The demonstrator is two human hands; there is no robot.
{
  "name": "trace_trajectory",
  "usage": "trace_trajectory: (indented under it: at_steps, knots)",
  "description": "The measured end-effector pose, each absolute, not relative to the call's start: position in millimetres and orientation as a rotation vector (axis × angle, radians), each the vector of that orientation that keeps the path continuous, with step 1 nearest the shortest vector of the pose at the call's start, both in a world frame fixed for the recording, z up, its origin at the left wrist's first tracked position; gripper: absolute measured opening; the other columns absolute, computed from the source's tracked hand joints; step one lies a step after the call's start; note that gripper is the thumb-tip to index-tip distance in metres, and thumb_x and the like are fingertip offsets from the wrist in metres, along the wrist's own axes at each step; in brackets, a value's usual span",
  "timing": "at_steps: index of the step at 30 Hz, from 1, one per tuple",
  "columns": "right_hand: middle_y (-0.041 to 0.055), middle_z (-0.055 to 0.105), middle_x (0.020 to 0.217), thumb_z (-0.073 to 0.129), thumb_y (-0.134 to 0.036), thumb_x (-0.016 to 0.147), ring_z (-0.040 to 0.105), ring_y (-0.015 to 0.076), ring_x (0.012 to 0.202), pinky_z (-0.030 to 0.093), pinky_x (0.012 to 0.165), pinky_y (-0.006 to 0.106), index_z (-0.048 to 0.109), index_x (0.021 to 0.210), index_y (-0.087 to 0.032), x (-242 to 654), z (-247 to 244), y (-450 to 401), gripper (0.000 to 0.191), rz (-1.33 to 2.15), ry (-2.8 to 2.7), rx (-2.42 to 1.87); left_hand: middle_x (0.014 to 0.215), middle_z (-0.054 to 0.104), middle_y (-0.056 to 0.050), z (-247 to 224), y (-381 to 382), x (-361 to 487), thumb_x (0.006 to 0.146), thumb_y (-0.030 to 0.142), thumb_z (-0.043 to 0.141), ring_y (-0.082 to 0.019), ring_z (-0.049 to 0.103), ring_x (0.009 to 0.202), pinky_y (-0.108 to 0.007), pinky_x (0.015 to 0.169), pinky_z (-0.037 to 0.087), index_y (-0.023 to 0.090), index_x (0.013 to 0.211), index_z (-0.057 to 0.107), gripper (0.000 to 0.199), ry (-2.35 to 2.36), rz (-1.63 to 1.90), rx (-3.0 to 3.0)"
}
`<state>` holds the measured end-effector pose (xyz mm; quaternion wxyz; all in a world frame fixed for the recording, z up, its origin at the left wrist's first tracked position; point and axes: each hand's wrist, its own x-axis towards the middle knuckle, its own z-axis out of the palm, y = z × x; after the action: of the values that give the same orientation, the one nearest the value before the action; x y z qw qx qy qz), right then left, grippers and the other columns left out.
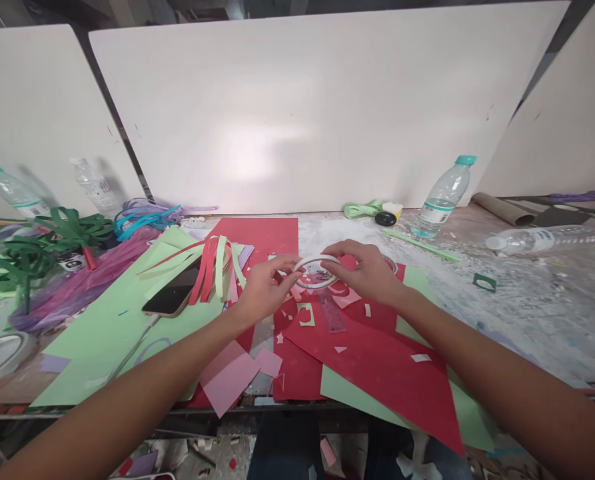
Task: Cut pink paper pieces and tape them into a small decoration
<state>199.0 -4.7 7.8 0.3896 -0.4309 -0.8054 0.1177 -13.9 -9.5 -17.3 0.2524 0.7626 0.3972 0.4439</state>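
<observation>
A thin white ring (316,285), which looks like a narrow roll of tape, is held over the red paper between both my hands. My left hand (267,283) pinches its left side between thumb and fingers. On the opposite side, my right hand (360,267) grips the rim with its thumb in front. Beneath them lie sheets of red paper (372,353), a clear purplish ruler (332,312) and small paper scraps. Part of another round object (391,265) shows behind my right hand.
A phone (173,290) with a cable lies on green paper (102,333) at left, beside red and green paper strips (211,267). A bottle (441,200) stands back right; another bottle (544,239) lies farther right. White panels (302,100) close off the back.
</observation>
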Motion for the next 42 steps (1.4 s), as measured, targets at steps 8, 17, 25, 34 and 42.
trace_trajectory:
  at_steps: [8, 17, 25, 34, 42]
  knots:
    - [0.0028, 0.065, 0.08, 0.064, -0.032, 0.08, 0.057, 0.014, 0.071, 0.045, 0.062, 0.026, 0.07, 0.091, -0.019, 191.0, 20.7, -18.9, 0.018, 1.119, -2.059, -0.863, 0.092, 0.071, -0.007, -17.0, 1.7, -20.8, 0.078, 0.038, 0.064, -0.019, 0.065, 0.08, -0.026, 0.06, 0.051, 0.018, 0.101, 0.067, 0.031, 1.139, 1.375, 1.638]
    - [0.0036, 0.068, 0.088, 0.067, -0.03, 0.078, 0.061, 0.0156, 0.079, 0.047, 0.071, 0.029, 0.067, 0.104, -0.021, 188.0, 20.7, -20.4, 0.028, 1.435, -1.874, -0.783, 0.107, 0.066, -0.006, -11.7, -8.1, -17.5, 0.084, 0.038, 0.056, -0.017, 0.063, 0.08, -0.026, 0.059, 0.052, 0.024, 0.113, 0.061, 0.033, 1.163, 1.209, 1.902]
    - [0.0033, 0.066, 0.078, 0.066, -0.032, 0.077, 0.055, 0.0133, 0.066, 0.04, 0.056, 0.025, 0.066, 0.108, -0.02, 185.5, 14.9, -16.3, 0.034, 1.316, -1.997, -0.976, 0.112, 0.062, -0.006, -7.8, -16.3, -16.9, 0.084, 0.029, 0.059, -0.02, 0.057, 0.106, -0.036, 0.092, 0.047, 0.024, 0.102, 0.064, 0.02, 0.977, 1.279, 2.521]
    - [0.0034, 0.065, 0.08, 0.061, -0.032, 0.08, 0.051, 0.0101, 0.06, 0.036, 0.049, 0.022, 0.062, 0.114, -0.018, 179.9, 9.4, -17.6, 0.037, 1.377, -2.037, -0.961, 0.098, 0.07, -0.004, -9.0, -10.9, -20.5, 0.085, 0.029, 0.056, -0.019, 0.062, 0.094, -0.036, 0.086, 0.048, 0.023, 0.09, 0.068, 0.014, 0.994, 1.266, 2.58]
    - [0.0049, 0.065, 0.078, 0.054, -0.046, 0.082, 0.058, 0.0149, 0.064, 0.042, 0.054, 0.027, 0.067, 0.101, -0.02, 197.7, 13.4, -5.4, 0.034, 0.808, -2.135, -1.306, 0.095, 0.071, -0.002, -5.1, -12.8, -21.2, 0.088, 0.026, 0.051, -0.018, 0.062, 0.093, -0.034, 0.086, 0.045, 0.023, 0.088, 0.066, 0.015, 1.1, 1.246, 2.573]
